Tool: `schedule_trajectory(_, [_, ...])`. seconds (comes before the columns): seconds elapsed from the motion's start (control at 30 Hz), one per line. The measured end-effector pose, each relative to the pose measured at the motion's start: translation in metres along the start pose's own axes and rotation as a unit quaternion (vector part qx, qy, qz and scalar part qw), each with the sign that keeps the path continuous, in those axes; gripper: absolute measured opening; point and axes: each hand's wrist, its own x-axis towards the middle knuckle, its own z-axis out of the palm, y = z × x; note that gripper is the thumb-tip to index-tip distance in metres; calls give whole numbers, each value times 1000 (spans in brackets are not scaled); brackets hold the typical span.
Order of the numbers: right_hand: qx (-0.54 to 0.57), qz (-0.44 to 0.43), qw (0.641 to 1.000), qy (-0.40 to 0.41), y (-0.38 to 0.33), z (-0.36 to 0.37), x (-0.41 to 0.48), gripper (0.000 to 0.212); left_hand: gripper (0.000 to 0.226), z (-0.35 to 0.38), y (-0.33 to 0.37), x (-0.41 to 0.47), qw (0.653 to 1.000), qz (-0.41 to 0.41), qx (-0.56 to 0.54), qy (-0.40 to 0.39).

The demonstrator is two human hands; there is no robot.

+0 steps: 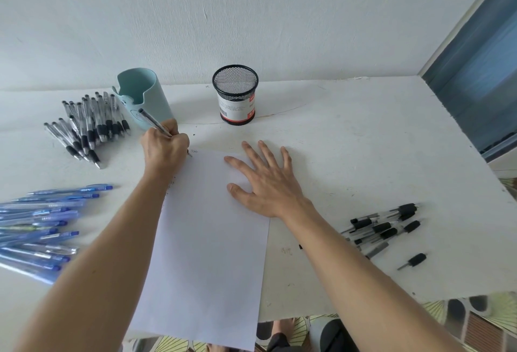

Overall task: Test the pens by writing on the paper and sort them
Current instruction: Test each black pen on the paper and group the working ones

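gripping a clear black-tipped pen in curled fingers, the left hand touches its tip to the white paper sheet's corner; the right hand presses it, fingers spread wide.

Table lies bare right of the mesh cup (pen piles crowd the left).

- White rectangular paper sheet: plain, with faint dark scribbles at its left edge.
- White painted tabletop: small dark marks.
- Pale teal plastic pen holder: plain.
- Black wire-mesh pen cup: white label, red band, black barcode.
- Far-left heap of clear-barrelled pens: black grips.
- Near-left heap of translucent pens: blue.
- Right-hand heap of clear pens: black grips.
- Single clear-barrelled pen: black end.
- Tiled floor: yellow-green fan pattern.
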Motion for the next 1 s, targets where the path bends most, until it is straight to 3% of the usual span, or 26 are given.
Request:
schedule_trajectory(0.3, [-18,4,1000,-10,-1,-1,0,61,21,1,0,0,1000,11,-5,-6])
schedule_trajectory(0.53, [-14,6,1000,-7,-1,0,1,61,33,1,7,-5,1000,29,-6,-8])
schedule_trajectory(1.0, [-13,5,1000,-4,-1,1,2,62,26,0,3,-7,1000,25,-12,-1])
